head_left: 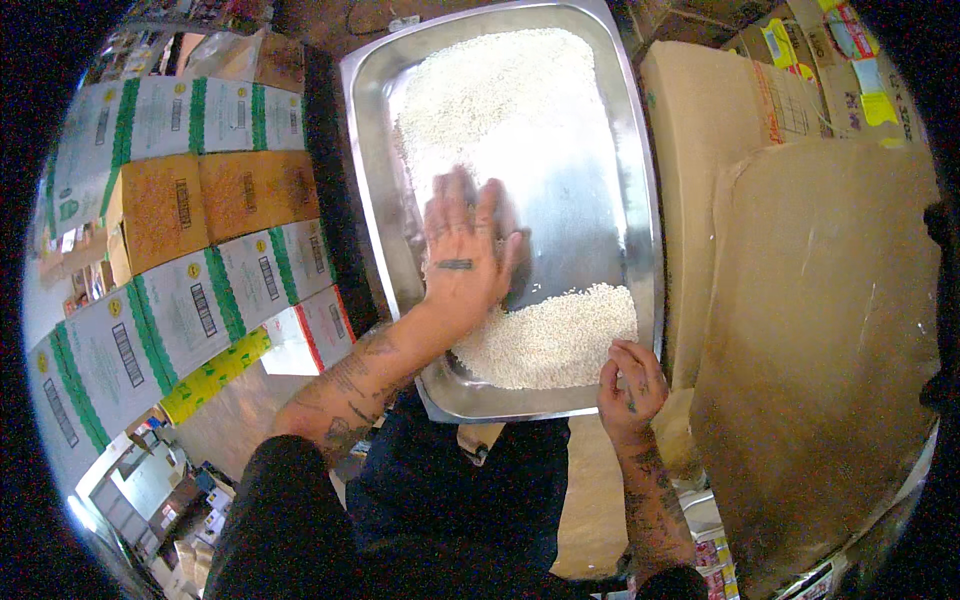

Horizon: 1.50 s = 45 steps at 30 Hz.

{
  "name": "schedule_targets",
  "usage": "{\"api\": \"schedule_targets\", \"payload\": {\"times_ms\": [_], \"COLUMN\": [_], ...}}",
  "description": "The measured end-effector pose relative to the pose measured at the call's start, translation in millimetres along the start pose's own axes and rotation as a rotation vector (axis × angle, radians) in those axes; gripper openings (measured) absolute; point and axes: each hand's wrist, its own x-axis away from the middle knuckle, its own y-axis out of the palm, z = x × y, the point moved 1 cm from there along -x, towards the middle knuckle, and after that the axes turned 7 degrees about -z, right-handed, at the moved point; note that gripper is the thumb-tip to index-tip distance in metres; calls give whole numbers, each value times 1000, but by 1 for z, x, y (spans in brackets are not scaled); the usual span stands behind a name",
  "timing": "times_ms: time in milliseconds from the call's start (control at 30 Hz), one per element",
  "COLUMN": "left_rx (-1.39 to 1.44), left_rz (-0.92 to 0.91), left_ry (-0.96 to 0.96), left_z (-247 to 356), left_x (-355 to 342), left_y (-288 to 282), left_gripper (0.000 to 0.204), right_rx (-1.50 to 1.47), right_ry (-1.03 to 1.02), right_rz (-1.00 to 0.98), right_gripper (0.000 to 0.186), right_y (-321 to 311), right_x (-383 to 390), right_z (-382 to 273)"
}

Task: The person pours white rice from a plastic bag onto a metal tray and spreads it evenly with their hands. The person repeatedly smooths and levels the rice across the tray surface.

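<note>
Left hand (pixel 465 245), palm down with fingers spread, sits mid-frame within the shiny rectangular steel tray (pixel 575 245); the right hand (pixel 635 385) curls at its lower-right corner, grip unclear. Small white loose grains (pixel 555 340) heap at the tray's upper and lower ends; a hard sweep could spill some over the lower rim. Bare metal mid-tray leaves room; a brown cardboard box (pixel 705 105) crowds the right side.

Barcodes (pixel 203 308) and round yellow marks (pixel 193 270) on white-and-green boxes (pixel 172 325), finer lettering too small to read; barcodes on brown boxes (pixel 155 215) and red-edged white box (pixel 322 318); red print (pixel 785 100) on large right-hand carton (pixel 700 150)
</note>
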Motion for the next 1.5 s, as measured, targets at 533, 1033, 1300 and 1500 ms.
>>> {"api": "schedule_targets", "payload": {"times_ms": [533,1033,1300,1500], "left_rx": [174,199,105,17], "left_rz": [95,-315,106,-140], "left_ry": [-14,473,526,667], "left_z": [4,-3,-7,2], "left_x": [-61,-47,-139,-88], "left_y": [-51,-47,-32,-7], "left_gripper": [101,91,75,77], "right_rx": [109,190,117,46], "right_ry": [-51,17,0,-21], "right_rz": [-79,-32,-3,41], "right_gripper": [29,38,30,32], "right_y": [2,5,7,7], "right_x": [-4,-10,-3,-9], "right_z": [1,-13,-2,-6]}}
